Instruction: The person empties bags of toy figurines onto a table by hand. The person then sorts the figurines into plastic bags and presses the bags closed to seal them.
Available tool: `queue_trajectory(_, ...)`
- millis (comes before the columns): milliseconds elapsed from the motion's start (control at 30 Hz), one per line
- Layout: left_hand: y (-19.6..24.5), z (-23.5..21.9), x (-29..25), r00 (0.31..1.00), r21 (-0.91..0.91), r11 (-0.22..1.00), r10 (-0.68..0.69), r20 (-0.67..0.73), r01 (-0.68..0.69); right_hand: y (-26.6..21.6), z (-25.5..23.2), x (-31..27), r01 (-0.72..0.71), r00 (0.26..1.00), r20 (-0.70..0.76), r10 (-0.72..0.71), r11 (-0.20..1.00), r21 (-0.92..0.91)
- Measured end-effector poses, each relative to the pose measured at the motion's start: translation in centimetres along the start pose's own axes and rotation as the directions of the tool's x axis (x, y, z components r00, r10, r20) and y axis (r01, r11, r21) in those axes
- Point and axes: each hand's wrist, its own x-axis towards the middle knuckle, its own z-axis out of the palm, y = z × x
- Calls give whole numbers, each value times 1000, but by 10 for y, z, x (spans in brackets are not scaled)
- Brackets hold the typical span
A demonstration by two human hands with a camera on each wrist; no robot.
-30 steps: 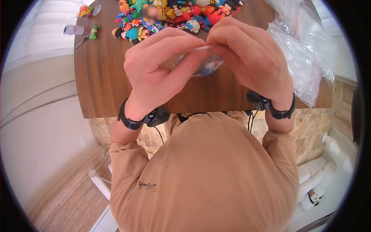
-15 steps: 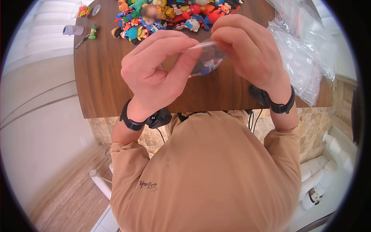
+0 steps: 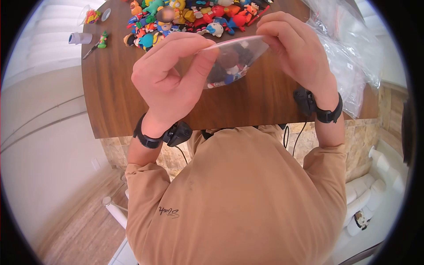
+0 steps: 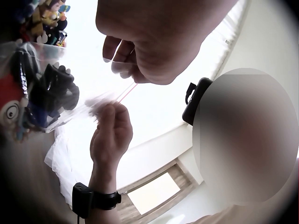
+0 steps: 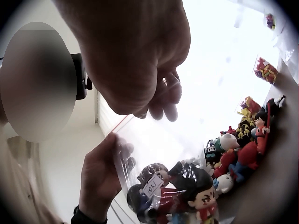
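Note:
A clear zip bag point(image 3: 238, 59) with a red line along its top edge hangs stretched between both hands above the table. My left hand point(image 3: 170, 81) pinches its left top corner between thumb and fingers. At the opposite corner, my right hand point(image 3: 300, 55) pinches the same edge. Small toy figures lie in the bottom of the bag; the right wrist view shows a dark-haired figure point(image 5: 203, 198) and a small white label point(image 5: 153, 186). From the left wrist, a red shape with a round eye point(image 4: 11, 111) shows through the plastic.
A pile of colourful toy figures point(image 3: 194, 17) covers the table's far side. More clear bags point(image 3: 344, 66) lie at the right. To the left are a white bottle point(image 3: 80, 38), a green figure point(image 3: 103, 39), a pen-like dark item point(image 3: 89, 52) and a tub of coloured pieces point(image 3: 92, 17).
The hands have drawn apart from close together, the right one moving rightward along the top edge. The bag's edge is now spread between them, and more of its contents shows.

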Motion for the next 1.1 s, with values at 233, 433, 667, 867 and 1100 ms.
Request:
queue_trajectory(233, -12, -5, 2, 1000, -88, 996, -21, -6, 21, 13, -9, -10, -180, 976, 122, 183, 983, -36)
queue_trajectory(433, -19, -7, 0, 995, -194, 977, -95, -20, 89, 14, -20, -4, -234, 955, 191, 226, 972, 25)
queue_trajectory(667, -30, -13, 0, 989, -291, 947, -147, -18, 136, 6, -19, 0, -255, 956, 189, 224, 955, 155)
queue_trajectory(867, -38, -20, -2, 990, -297, 945, -139, 10, 135, 7, -18, 0, -365, 929, 191, 317, 871, 328)
queue_trajectory(1100, -40, -22, -4, 989, -341, 930, -148, -6, 137, 6, -14, 1, -278, 951, 229, 207, 898, 341)
